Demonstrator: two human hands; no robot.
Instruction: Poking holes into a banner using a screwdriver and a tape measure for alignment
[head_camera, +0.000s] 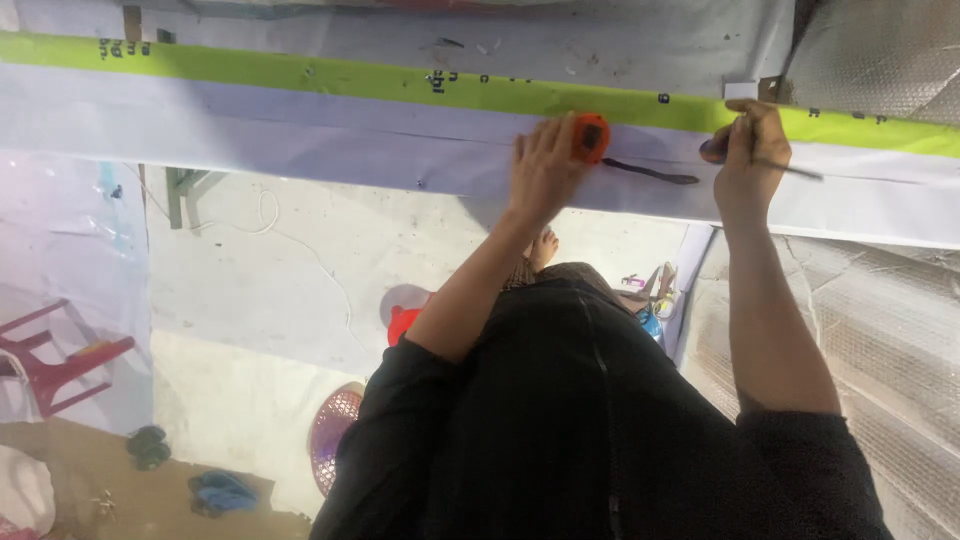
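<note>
Presently: left hand (545, 165) fingers curled, orange tape measure (591, 137) gripped | right hand (752, 150) fingers closed, pen (775, 165) pinched on white sheet (300, 140).

Your left hand (545, 165) presses an orange tape measure (591, 137) against the white sheet (300, 140) below its green band (300, 72), while your right hand (752, 150) grips a pen (790, 168).
</note>
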